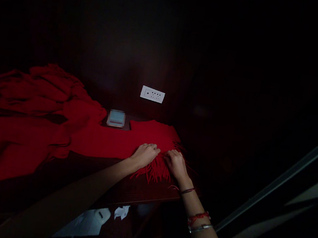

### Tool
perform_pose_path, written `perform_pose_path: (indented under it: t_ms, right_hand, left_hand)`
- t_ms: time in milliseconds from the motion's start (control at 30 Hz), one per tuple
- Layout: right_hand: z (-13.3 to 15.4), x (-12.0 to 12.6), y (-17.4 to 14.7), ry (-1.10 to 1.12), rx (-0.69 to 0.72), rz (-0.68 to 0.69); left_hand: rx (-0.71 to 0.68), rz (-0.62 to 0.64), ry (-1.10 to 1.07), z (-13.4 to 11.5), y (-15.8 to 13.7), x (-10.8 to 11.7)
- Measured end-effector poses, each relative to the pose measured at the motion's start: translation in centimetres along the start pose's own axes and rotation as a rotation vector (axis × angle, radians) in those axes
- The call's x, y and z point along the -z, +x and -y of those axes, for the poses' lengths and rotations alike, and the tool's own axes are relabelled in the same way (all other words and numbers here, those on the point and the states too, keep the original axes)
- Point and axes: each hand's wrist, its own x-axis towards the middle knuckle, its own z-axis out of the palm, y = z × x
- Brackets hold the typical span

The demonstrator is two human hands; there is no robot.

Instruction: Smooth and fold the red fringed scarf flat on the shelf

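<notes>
A red fringed scarf (113, 142) lies over a dark wooden surface, bunched into a heap at the left and flatter toward the right. My left hand (146, 154) presses on its fringed end with fingers curled, closed on the cloth. Just to the right, my right hand (176, 163) is also closed, its fingertips pinched at the edge where the fringe begins. Loose red tassels hang between and below the two hands. Both sets of fingertips are partly hidden by the backs of the hands.
Behind the scarf lies a small pale blurred item (116, 118). A white wall socket (152, 94) is set in the dark back panel. Below the surface are a crumpled white paper (121, 212) and a pale flat item (86, 224). A light rail (282, 180) slants along the right.
</notes>
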Motion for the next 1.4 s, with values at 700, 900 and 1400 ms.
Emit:
perform_pose_path:
  t_ms: [700, 900, 1400]
  right_hand:
    - [0.0, 0.3, -0.4, -0.159, -0.125, -0.053]
    - [-0.3, 0.3, -0.4, -0.150, -0.092, -0.079]
    - [-2.8, -0.1, -1.8, -0.010, -0.075, -0.078]
  left_hand:
    - [-0.024, -0.007, 0.015, 0.6, -0.5, 0.1]
    - [-0.033, -0.008, 0.023, 0.3, -0.8, 0.4]
    - [-0.096, 0.008, 0.066, -2.5, 1.7, -0.8]
